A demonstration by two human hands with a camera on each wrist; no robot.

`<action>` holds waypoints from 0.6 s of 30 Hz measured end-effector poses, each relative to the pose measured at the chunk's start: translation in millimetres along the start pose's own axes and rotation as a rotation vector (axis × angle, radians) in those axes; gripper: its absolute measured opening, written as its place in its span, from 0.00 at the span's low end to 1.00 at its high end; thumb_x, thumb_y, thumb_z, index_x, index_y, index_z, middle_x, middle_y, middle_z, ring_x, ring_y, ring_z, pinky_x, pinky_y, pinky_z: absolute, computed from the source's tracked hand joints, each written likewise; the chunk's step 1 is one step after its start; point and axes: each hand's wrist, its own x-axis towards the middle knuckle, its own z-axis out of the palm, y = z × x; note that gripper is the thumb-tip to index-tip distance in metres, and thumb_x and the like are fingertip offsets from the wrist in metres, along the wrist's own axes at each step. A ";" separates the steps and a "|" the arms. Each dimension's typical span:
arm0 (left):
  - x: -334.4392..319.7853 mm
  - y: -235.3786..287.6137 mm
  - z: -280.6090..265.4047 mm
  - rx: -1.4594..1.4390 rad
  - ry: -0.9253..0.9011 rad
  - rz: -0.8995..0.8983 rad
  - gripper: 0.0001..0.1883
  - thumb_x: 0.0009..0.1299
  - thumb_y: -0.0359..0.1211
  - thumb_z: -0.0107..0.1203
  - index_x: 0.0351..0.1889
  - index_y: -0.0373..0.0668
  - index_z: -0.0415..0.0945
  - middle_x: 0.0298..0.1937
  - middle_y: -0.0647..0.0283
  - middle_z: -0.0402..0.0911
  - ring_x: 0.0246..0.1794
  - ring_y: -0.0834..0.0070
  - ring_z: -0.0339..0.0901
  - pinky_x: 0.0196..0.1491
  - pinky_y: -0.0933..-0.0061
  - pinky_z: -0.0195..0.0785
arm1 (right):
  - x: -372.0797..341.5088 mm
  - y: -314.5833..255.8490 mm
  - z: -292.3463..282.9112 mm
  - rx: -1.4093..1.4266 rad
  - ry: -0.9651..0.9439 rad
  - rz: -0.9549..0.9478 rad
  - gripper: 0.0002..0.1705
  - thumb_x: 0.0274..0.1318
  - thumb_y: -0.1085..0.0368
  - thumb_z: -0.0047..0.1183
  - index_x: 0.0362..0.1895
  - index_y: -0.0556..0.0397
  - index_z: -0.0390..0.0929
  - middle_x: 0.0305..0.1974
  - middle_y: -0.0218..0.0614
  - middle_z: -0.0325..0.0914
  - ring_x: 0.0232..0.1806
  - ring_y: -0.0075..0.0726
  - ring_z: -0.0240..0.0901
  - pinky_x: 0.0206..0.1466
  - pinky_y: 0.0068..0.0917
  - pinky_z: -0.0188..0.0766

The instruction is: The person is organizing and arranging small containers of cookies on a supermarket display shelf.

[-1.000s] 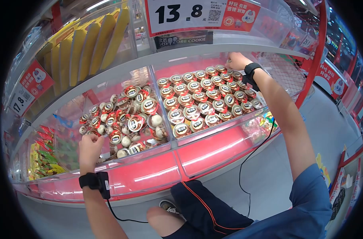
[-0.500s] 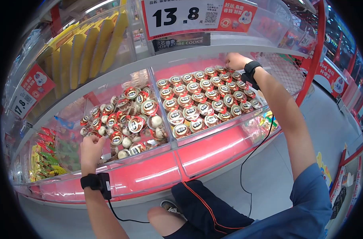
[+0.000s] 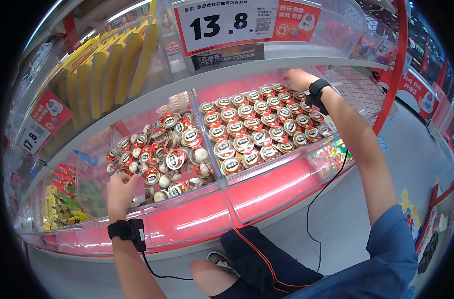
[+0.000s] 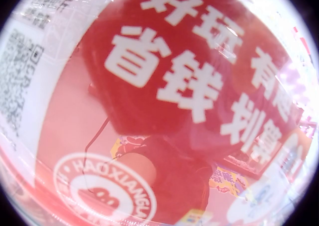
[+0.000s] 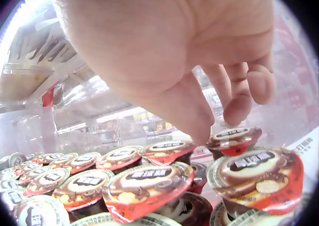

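Note:
Rows of round snack cups [image 3: 260, 137] with printed foil lids and red tabs stand in the right clear bin. My right hand [image 3: 300, 80] reaches over their far right corner. In the right wrist view its thumb tip lies right at a snack cup [image 5: 234, 140], with the other fingers bent loosely above the lid. My left hand [image 3: 121, 192] is at the front left of the neighbouring bin, beside loosely heaped snack cups [image 3: 175, 159], some showing pale round bottoms. Its fingers bend inward, and I cannot tell whether they hold anything. The left wrist view contains only a red-and-white sign [image 4: 149, 106].
A clear divider [image 3: 203, 134] separates the bins. Yellow packs [image 3: 105, 74] stand on the upper left shelf, above which a price sign [image 3: 227, 27] hangs toward the middle. Colourful packets [image 3: 62, 199] lie at far left. A red post [image 3: 398, 74] rises beyond the right arm.
The head view has shifted slightly, so the bins appear a little lower and to the right. My right hand's fingers look less curled at the far corner; my left hand stays by its bin.

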 end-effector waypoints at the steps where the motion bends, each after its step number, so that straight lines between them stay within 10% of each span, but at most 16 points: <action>1: -1.5 0.4 -2.4 0.006 0.002 -0.001 0.17 0.57 0.39 0.56 0.26 0.30 0.77 0.21 0.52 0.77 0.24 0.66 0.76 0.33 0.66 0.67 | 1.1 -1.6 -3.3 0.018 0.011 -0.026 0.24 0.46 0.67 0.51 0.51 0.59 0.73 0.50 0.51 0.73 0.53 0.51 0.69 0.56 0.37 0.66; 13: -9.6 -16.7 -17.8 0.006 0.139 -0.046 0.14 0.54 0.38 0.52 0.29 0.36 0.79 0.28 0.48 0.79 0.35 0.53 0.78 0.40 0.62 0.69 | -150.4 -94.5 -15.4 0.523 0.236 -0.221 0.22 0.52 0.66 0.50 0.54 0.55 0.70 0.43 0.38 0.74 0.36 0.29 0.67 0.40 0.24 0.66; 18: -16.3 -36.7 -17.3 0.106 0.364 0.190 0.13 0.57 0.36 0.52 0.32 0.35 0.73 0.28 0.47 0.76 0.30 0.50 0.74 0.35 0.52 0.66 | -145.7 -109.3 40.5 0.676 0.441 -0.280 0.20 0.58 0.69 0.44 0.56 0.58 0.66 0.52 0.46 0.70 0.53 0.42 0.68 0.53 0.33 0.69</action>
